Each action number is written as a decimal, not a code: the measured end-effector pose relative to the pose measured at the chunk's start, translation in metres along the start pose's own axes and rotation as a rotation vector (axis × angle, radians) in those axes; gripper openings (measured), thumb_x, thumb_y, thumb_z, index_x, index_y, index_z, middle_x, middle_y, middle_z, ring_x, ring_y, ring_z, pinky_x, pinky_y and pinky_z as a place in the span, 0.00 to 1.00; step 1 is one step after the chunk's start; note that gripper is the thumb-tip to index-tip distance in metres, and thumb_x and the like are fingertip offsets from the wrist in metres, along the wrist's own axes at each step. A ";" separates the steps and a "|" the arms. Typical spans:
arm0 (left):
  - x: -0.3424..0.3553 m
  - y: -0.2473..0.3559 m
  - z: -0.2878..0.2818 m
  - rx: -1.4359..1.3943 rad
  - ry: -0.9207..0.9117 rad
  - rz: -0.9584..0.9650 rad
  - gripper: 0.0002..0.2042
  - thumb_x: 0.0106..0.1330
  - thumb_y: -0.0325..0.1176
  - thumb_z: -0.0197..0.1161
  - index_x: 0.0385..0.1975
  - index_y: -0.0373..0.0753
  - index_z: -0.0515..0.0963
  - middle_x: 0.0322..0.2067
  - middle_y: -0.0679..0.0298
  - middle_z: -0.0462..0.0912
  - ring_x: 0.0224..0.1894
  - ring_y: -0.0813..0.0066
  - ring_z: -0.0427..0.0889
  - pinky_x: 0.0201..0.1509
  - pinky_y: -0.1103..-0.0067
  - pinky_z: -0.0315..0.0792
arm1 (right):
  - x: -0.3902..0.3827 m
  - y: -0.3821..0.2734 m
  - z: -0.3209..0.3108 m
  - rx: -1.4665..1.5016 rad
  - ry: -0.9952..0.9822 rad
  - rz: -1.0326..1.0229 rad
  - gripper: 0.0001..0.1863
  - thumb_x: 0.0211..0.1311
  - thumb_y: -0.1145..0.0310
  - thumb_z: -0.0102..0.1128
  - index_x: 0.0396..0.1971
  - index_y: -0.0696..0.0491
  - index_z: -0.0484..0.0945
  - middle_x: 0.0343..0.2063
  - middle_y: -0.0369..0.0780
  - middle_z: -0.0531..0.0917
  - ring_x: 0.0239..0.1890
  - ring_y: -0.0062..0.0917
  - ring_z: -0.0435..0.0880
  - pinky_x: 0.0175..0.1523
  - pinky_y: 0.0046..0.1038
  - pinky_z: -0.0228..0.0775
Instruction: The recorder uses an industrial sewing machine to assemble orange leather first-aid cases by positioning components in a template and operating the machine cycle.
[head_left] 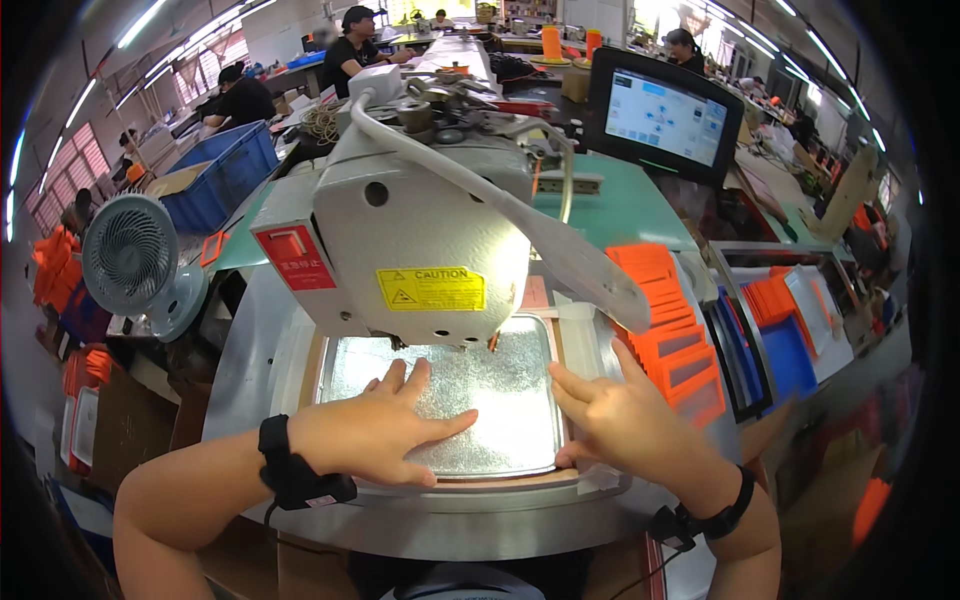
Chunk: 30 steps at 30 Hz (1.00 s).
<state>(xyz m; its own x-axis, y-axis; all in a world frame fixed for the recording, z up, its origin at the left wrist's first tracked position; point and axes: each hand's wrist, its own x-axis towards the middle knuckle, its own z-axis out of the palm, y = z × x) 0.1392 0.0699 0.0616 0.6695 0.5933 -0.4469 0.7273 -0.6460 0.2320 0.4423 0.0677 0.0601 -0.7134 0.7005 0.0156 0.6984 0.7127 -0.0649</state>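
My left hand (385, 425) lies with spread fingers on a silvery, shiny sheet (500, 400). The sheet sits in a rectangular frame with rounded corners, under the head of a large sewing machine (430, 230). My right hand (625, 420) is at the frame's right edge, fingers apart, its thumb by the lower right corner. Nothing shows in either grasp. The machine head hides the far part of the sheet. Black straps with small boxes circle both wrists.
Orange rectangular frames (670, 330) lie in an overlapping row to the right, near a tray of blue and orange pieces (790, 330). A screen (665, 115) stands behind. At left are a fan (135, 255) and a blue crate (220, 175). Other people sit farther back.
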 end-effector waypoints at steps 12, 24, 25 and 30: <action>-0.008 -0.001 -0.004 -0.083 -0.022 -0.043 0.39 0.63 0.56 0.64 0.74 0.61 0.57 0.69 0.21 0.41 0.71 0.15 0.40 0.70 0.42 0.54 | 0.007 -0.001 0.006 -0.069 0.089 -0.095 0.38 0.42 0.46 0.72 0.48 0.61 0.81 0.58 0.43 0.80 0.36 0.27 0.85 0.66 0.49 0.62; -0.011 -0.004 0.003 -0.036 0.044 -0.010 0.36 0.65 0.55 0.62 0.74 0.61 0.58 0.66 0.18 0.45 0.68 0.11 0.46 0.68 0.42 0.59 | 0.010 -0.002 0.004 -0.083 0.099 -0.108 0.38 0.42 0.46 0.73 0.48 0.62 0.82 0.59 0.42 0.79 0.36 0.27 0.84 0.61 0.46 0.66; -0.010 -0.004 0.003 -0.033 0.042 -0.009 0.36 0.65 0.55 0.62 0.74 0.61 0.57 0.66 0.18 0.45 0.67 0.11 0.46 0.68 0.42 0.59 | 0.009 -0.002 0.005 -0.078 0.098 -0.103 0.38 0.42 0.47 0.73 0.48 0.62 0.82 0.59 0.42 0.79 0.37 0.26 0.83 0.61 0.45 0.65; -0.008 -0.001 0.002 -0.040 0.038 -0.015 0.37 0.65 0.54 0.62 0.74 0.61 0.56 0.66 0.18 0.44 0.67 0.10 0.47 0.68 0.42 0.58 | 0.008 0.000 0.003 -0.081 0.105 -0.097 0.37 0.41 0.47 0.74 0.47 0.61 0.82 0.59 0.41 0.79 0.37 0.25 0.83 0.59 0.42 0.64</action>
<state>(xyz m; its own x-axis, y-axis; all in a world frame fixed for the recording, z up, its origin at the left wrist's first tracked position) 0.1332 0.0650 0.0635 0.6632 0.6212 -0.4175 0.7422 -0.6177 0.2599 0.4365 0.0728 0.0574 -0.7708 0.6252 0.1223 0.6320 0.7746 0.0230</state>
